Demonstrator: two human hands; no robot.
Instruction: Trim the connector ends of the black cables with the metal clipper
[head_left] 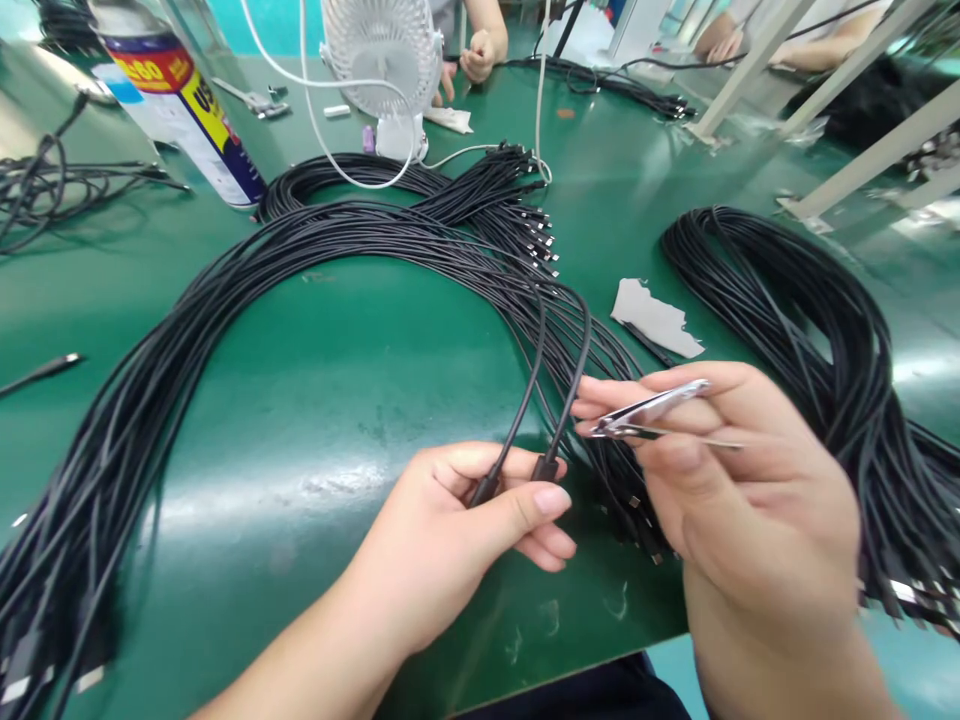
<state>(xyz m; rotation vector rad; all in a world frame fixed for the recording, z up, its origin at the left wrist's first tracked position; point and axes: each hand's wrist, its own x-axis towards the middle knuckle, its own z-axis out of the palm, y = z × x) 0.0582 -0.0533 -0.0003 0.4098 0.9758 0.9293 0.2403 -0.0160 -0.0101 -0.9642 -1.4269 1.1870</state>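
Note:
My left hand [480, 525] is closed on two black cable ends, its thumb across their moulded plugs [546, 468]. From there both cables [583, 345] curve up and back toward the long bundle of black cables [330, 235]. Just to the right, my right hand [739, 490] grips a silver nail clipper [652, 410] between thumb and fingers, its jaws pointing left toward the held cables. The clipper and the cable plugs are apart. My fingers hide the tips of the plugs.
A second cable coil [787, 300] lies at the right. Behind the bundle stand a white fan [382, 50] and a spray can [184, 100]. A torn paper piece [656, 318] lies mid-table. Across the green table [315, 370], another person's hand [480, 58] is visible. Metal posts [870, 165] rise at right.

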